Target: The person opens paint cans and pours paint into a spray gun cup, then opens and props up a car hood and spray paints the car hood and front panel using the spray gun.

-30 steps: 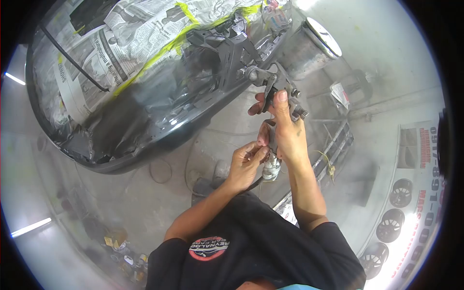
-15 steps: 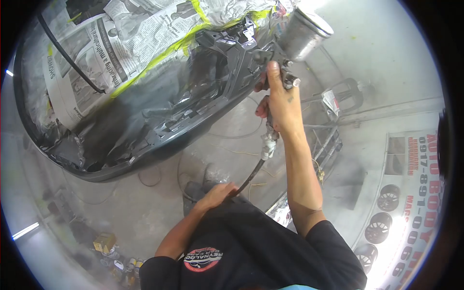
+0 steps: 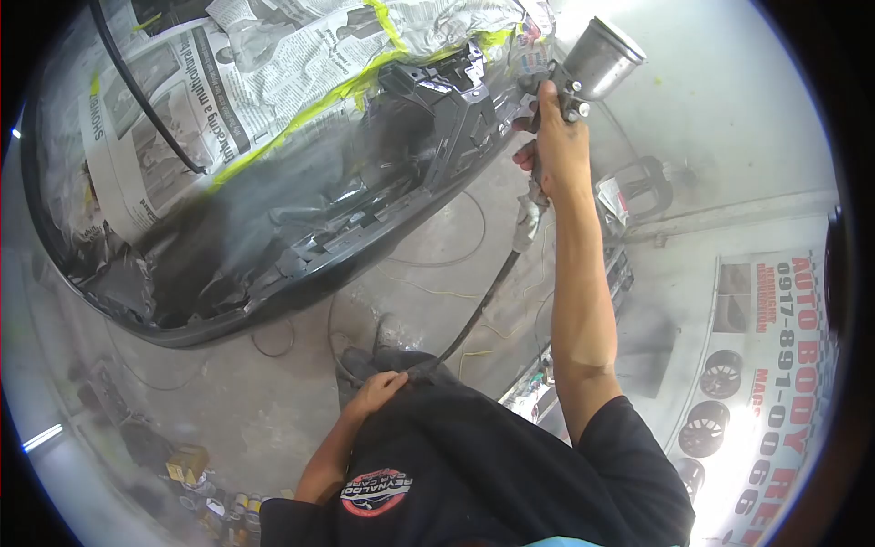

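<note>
My right hand [image 3: 563, 150] is wrapped round the grip of a spray gun [image 3: 578, 89], held out at arm's length. A metal paint cup [image 3: 602, 59] tops the gun. From the gun's wrapped lower end, a dark air hose [image 3: 481, 312] runs down to my waist. There my left hand [image 3: 376, 392] is closed at the hose, its fingers partly hidden. Just left of the gun is the right end of a dark grey car bumper [image 3: 365, 260]. Newspaper [image 3: 246, 91] edged with yellow-green tape [image 3: 273, 137] covers the bodywork behind it.
A black hose or cable [image 3: 137, 87] hangs over the newspaper. Thin lines loop across the concrete floor [image 3: 273, 410]. A cardboard box [image 3: 188, 463] and several cans stand at lower left. On the right are a wall banner [image 3: 793, 383] and a stand with paper [image 3: 612, 199].
My right hand has moved the spray gun slightly up and to the right, past the bumper's end. My left hand has shifted a little left and down at my waist.
</note>
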Demonstrator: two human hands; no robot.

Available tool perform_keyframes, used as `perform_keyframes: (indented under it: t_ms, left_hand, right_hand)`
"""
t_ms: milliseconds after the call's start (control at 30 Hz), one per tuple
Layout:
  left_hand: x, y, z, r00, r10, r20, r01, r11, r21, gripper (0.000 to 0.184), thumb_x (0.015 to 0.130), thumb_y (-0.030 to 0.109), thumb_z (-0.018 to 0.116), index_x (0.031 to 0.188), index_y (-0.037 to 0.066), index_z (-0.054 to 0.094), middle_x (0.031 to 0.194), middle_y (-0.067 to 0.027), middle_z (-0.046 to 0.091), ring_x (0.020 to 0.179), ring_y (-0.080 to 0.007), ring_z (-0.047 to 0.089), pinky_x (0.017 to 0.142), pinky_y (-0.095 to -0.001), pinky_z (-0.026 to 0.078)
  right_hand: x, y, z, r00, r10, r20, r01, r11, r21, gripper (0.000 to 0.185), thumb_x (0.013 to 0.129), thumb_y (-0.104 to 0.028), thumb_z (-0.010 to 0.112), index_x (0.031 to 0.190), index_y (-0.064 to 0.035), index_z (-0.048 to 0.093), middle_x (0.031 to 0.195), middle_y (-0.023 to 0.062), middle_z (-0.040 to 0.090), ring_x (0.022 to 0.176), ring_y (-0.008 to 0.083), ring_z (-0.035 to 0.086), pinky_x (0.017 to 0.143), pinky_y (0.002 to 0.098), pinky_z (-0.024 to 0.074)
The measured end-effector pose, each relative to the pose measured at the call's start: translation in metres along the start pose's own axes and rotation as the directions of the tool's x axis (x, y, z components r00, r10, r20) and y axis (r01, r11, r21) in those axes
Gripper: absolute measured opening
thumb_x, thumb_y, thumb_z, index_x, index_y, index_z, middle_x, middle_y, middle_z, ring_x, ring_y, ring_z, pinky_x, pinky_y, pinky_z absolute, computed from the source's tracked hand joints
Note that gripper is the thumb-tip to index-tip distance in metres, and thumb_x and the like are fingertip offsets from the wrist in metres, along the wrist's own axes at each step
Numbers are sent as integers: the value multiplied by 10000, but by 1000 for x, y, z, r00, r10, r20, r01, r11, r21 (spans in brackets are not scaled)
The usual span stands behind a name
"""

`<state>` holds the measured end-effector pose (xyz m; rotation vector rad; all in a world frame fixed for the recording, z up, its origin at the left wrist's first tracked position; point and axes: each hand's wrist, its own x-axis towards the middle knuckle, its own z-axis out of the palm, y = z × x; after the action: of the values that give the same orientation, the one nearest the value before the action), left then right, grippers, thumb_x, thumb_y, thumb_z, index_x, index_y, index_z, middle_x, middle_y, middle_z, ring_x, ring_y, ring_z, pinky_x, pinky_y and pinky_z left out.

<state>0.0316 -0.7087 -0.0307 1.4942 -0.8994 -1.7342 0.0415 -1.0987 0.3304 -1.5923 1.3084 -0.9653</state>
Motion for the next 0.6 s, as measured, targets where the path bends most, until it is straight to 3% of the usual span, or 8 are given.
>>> perform_keyframes:
  t_ms: [33,100,133,233,267,400,500,600]
  left_hand:
    - [-2,-3,-1,1000,-7,-12,8,1000,30,553,1011,528,544,1105,14,725,1005,-161,731,985,-270,680,906,-370,495]
    - [-7,-16,-1,1000,12,-28,-10,999,52,535,1010,514,567,1107,10,717,1003,-134,716,962,-222,662,882,-343,490]
    - [-9,-16,-3,999,20,-36,-18,998,64,526,1010,507,579,1107,8,713,1002,-120,709,950,-199,653,869,-330,488]
    - [-17,-14,-6,999,12,-51,-10,999,31,540,993,511,583,1117,2,715,1127,-182,709,1062,-313,664,940,-390,490]
    - [-19,-13,-7,998,16,-53,-14,999,34,540,992,511,586,1123,3,714,1137,-186,705,1076,-316,659,949,-393,487]
    - [-16,-19,-6,999,26,-46,-23,997,70,537,988,508,596,1144,8,713,1165,-197,691,1121,-328,641,985,-400,473]
    - [-17,-24,-4,997,16,-75,-10,997,79,536,984,508,600,1150,11,715,1163,-202,685,1138,-332,632,1007,-407,462]
    - [-13,-32,1,990,77,-120,-69,995,69,515,976,488,624,1140,9,720,1158,-196,682,1119,-327,642,993,-405,474]
  right_hand:
    - [-3,-5,3,999,11,45,-11,1000,-12,532,1018,-530,562,1047,0,595,765,106,635,417,168,540,357,289,404]
    - [-14,-15,17,991,37,132,-32,999,-39,504,1020,-506,575,1056,-4,591,769,103,640,428,168,550,356,287,405]
    - [-14,-12,23,967,33,254,-42,999,31,505,1016,-495,592,1082,6,590,754,95,635,444,166,559,365,281,413]
    - [-25,-22,30,877,26,480,-85,991,102,548,1007,-516,596,1129,18,598,794,125,674,445,161,545,377,271,413]
    - [-29,-35,24,845,51,533,-84,996,38,607,1014,-546,563,1190,34,602,868,163,713,440,160,528,384,263,405]
    - [-4,-47,3,818,56,572,-77,997,12,623,1012,-565,550,1192,27,621,884,183,701,417,143,518,364,251,431]
    - [10,-50,-9,828,-48,559,54,999,6,680,1030,-576,499,1261,57,595,1018,177,707,457,145,503,371,262,397]
    - [27,-50,-26,814,46,579,-26,999,-43,653,1022,-555,535,1293,39,562,1069,155,681,562,157,558,367,268,406]
